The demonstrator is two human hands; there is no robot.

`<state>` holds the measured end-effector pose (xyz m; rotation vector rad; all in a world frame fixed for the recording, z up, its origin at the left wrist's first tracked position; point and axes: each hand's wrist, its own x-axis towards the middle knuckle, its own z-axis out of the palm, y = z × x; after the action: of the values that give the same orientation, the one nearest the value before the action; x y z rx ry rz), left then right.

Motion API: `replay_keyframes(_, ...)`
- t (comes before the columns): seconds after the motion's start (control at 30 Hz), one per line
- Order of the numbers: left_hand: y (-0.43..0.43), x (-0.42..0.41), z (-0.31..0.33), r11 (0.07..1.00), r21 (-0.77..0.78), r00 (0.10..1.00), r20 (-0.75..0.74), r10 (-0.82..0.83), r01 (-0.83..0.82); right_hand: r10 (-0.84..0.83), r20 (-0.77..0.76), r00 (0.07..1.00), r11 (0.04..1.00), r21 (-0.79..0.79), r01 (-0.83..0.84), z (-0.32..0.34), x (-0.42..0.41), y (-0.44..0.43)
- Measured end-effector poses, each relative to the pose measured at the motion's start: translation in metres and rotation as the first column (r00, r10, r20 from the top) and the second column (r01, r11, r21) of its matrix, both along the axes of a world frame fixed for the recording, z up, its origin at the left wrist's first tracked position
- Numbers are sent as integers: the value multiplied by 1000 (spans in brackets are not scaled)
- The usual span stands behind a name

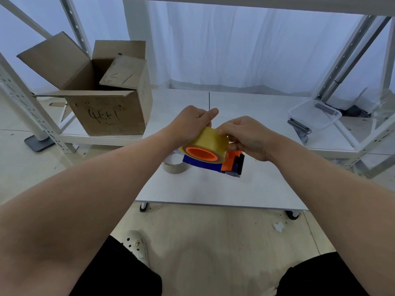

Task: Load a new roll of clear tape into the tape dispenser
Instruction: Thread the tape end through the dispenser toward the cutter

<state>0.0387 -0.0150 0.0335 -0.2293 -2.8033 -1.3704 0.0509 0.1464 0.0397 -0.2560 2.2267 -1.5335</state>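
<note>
A yellowish clear tape roll (210,142) sits on the orange hub of a blue and orange tape dispenser (232,164), held just above the white table (235,189). My left hand (189,122) grips the roll's far left side from above. My right hand (245,136) pinches at the roll's right edge with fingertips, covering part of the dispenser's top. An empty brown cardboard tape core (174,166) lies on the table just left of the dispenser, partly hidden behind it.
An open cardboard box (106,107) stands at the back left on a low shelf. A clear plastic container (314,114) with dark metal parts sits at the right. White metal rack posts (27,107) flank both sides. A paper scrap lies on the floor.
</note>
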Motion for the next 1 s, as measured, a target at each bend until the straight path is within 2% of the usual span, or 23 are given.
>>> replay_keyframes(0.1, -1, 0, 0, 1000, 2, 1000, 13, 8, -8, -4, -36, 999, 1000, 20, 5, 1, 0, 1)
replay_keyframes(0.2, -4, -2, -2, 997, 71, 998, 49, 34, -38, 59, -221, 974, 997, 63, -46, 0, 0, 5)
replay_keyframes(0.3, -12, -3, -4, 991, 113, 992, 111, 63, -75, 173, -471, 865, 975, 205, -83, -4, -1, 12)
replay_keyframes(0.4, -17, -3, -5, 987, 135, 982, 180, 58, -83, 208, -577, 790, 962, 268, -57, -7, -1, 12)
replay_keyframes(0.63, -12, 2, -7, 996, 84, 975, 223, -19, 0, 302, -573, 762, 933, 342, -112, -3, 1, 9)
replay_keyframes(0.77, -15, 1, -9, 996, 91, 971, 238, -17, -4, 435, -573, 695, 855, 505, -119, -8, 2, 3)
replay_keyframes(0.83, -15, 1, -10, 996, 84, 968, 251, -10, -11, 468, -551, 691, 821, 561, -109, -12, 3, 1)
replay_keyframes(0.9, -15, 0, -9, 995, 92, 967, 254, 16, -40, 419, -543, 728, 850, 517, -104, -14, 3, 1)
replay_keyframes(1.0, -16, -2, -7, 987, 138, 964, 261, 46, -84, 294, -576, 763, 931, 354, -92, -13, 1, 5)
